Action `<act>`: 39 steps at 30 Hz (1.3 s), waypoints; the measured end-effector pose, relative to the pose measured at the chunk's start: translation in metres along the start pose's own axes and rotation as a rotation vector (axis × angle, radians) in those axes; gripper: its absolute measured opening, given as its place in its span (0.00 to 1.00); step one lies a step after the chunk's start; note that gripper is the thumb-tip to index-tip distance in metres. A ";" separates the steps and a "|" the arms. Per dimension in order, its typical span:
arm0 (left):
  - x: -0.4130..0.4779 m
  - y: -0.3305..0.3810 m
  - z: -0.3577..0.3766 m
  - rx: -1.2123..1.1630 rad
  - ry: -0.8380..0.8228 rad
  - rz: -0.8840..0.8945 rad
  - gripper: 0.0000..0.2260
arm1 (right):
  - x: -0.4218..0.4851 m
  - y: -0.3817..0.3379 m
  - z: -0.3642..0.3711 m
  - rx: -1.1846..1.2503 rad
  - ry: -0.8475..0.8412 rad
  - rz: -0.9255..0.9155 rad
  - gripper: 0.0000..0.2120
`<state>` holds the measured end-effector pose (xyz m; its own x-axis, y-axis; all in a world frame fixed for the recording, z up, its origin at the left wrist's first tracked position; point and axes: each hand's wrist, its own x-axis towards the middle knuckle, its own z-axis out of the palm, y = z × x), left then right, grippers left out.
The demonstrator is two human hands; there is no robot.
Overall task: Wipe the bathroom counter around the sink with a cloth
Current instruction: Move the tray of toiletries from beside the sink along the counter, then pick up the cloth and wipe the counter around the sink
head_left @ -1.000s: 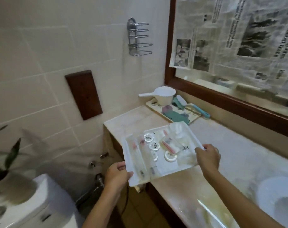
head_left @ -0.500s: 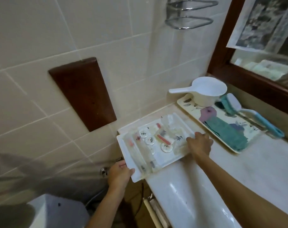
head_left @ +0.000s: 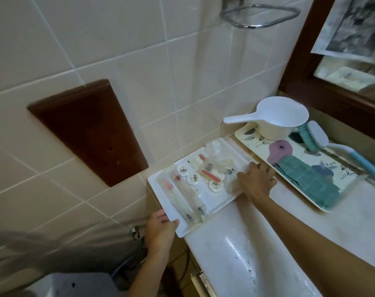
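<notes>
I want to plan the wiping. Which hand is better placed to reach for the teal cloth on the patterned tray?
The right hand: it rests on the white tray edge nearest the teal cloth. The left hand holds the far corner.

Dim, warm indoor light with a soft, slightly blurred picture.
Glare streaks down the wet counter (head_left: 242, 254) near the bottom; a faint sheen falls across the wall tiles (head_left: 182, 71). Wide-angle bending curves the grout lines. The lower left corner is smeared and dark, and shadows are soft.
</notes>
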<state>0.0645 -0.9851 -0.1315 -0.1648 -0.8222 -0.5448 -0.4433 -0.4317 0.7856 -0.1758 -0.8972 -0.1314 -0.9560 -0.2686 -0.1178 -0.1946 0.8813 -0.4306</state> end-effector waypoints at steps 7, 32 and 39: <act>-0.032 -0.001 0.010 0.116 0.224 0.264 0.22 | 0.003 0.037 -0.020 0.131 0.075 -0.227 0.17; -0.057 -0.078 0.093 0.862 -0.376 1.161 0.20 | 0.064 0.123 -0.055 -0.027 0.138 -0.077 0.11; -0.058 -0.077 0.092 0.879 -0.390 1.190 0.20 | 0.066 0.122 -0.057 0.009 0.117 -0.017 0.06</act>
<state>0.0270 -0.8704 -0.1874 -0.9430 -0.3157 0.1049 -0.2332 0.8522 0.4683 -0.2757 -0.7848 -0.1406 -0.9717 -0.2361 -0.0054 -0.2098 0.8733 -0.4397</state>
